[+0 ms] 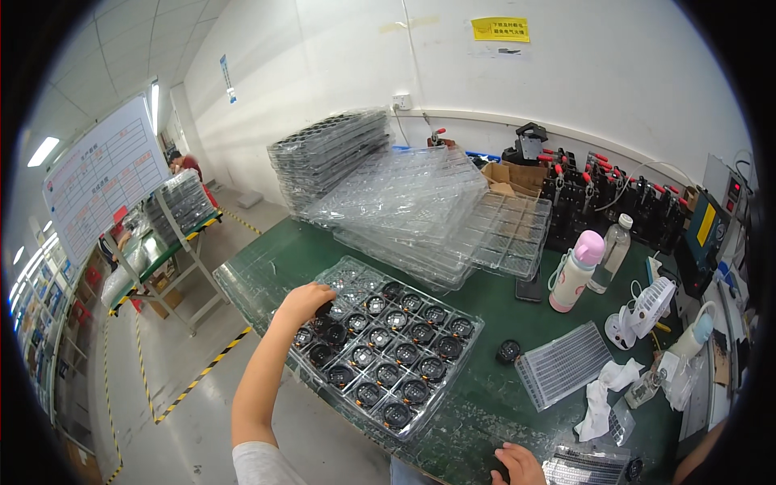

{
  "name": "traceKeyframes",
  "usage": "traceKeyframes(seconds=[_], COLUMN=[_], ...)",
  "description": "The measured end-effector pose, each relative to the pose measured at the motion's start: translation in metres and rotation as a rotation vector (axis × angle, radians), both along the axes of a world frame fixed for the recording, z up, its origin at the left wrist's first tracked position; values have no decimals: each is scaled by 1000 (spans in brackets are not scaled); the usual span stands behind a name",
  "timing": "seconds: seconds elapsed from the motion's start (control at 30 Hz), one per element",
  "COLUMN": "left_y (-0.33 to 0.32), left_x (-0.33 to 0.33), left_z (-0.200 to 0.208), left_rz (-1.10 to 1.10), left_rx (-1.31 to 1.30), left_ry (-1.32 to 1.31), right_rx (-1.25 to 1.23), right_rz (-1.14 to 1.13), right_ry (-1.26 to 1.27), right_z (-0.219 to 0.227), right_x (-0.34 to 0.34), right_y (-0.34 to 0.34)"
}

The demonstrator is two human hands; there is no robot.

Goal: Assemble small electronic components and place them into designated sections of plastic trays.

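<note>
A clear plastic tray (477, 330) with rows of pockets lies on the green table, many pockets filled with black round parts (406, 353). My left hand (303, 301) reaches over the tray's far left corner, fingers closed on a black round part that they partly cover. Close to the table's front edge is my right hand (521, 466), its fingers curled around something dark that I cannot make out. One loose black round part (508, 351) rests on the table to the right of the tray.
Stacked clear trays (331, 158) and loose ones stand behind. A pink-capped bottle (575, 271), a clear bottle (613, 252), a small white fan (647, 311), a perforated sheet (563, 365) and crumpled tissue (600, 404) occupy the right side. Black fixtures with red handles (594, 182) line the wall.
</note>
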State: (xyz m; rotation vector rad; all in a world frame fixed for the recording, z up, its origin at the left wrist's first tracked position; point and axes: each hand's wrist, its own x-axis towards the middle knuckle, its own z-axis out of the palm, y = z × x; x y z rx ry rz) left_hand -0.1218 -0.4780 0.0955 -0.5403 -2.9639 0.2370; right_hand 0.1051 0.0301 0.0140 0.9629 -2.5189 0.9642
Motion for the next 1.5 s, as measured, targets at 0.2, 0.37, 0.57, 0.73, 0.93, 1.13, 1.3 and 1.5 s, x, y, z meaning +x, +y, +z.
traceKeyframes(seconds=[0.2, 0.37, 0.57, 0.73, 0.93, 1.13, 1.3, 1.5], left_y=[12, 21, 21, 30, 31, 41, 46, 56], left_x=[-29, -41, -69, -86, -114, -137, -132, -125], left_z=[-6, -1, -9, -12, -9, -30, -28, -24], left_rz=[-6, -42, -27, -86, -69, -203, -71, -103], left_rx=[-23, -94, -98, -128, -146, -70, -13, 238], left_ry=[10, -44, -44, -8, -72, 161, 99, 31], right_rx=[18, 36, 55, 91, 104, 124, 127, 106], right_rz=[2, 2, -33, -54, -76, -97, -100, -85], right_ry=[9, 25, -7, -47, -83, -123, -158, -77], right_z=[-2, 1, -2, -6, -9, -4, -5, -6], right_x=[-1, -2, -1, -2, -2, 1, -1, -1], right_y=[-3, -5, -6, -7, -7, -9, -8, -8])
